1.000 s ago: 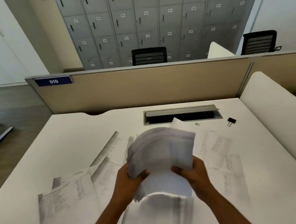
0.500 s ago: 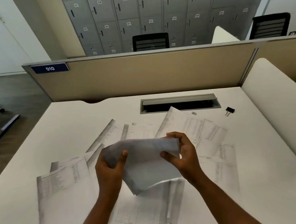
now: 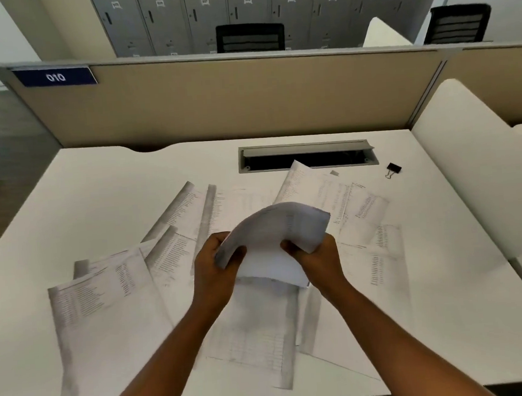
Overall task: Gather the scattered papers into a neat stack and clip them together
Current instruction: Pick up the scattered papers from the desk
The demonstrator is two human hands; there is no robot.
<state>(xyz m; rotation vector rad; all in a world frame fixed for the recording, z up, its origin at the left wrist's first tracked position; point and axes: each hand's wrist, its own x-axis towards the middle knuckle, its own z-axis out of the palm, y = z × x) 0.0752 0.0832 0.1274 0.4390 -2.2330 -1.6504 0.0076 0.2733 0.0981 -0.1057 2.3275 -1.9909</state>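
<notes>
Compared with half a second ago, we are seeing the bundle of papers [image 3: 272,243] bowing upward into an arch instead of lying flatter between the hands, with the left hand [image 3: 215,272] and right hand [image 3: 318,258] each closing its grip on a side edge of it, thumbs on top. The bundle is hanging above the middle of the desk [image 3: 104,178], white and curled, while printed loose sheets [image 3: 100,302] are lying scattered beneath. A black binder clip [image 3: 393,169] is sitting near the desk's far right corner.
</notes>
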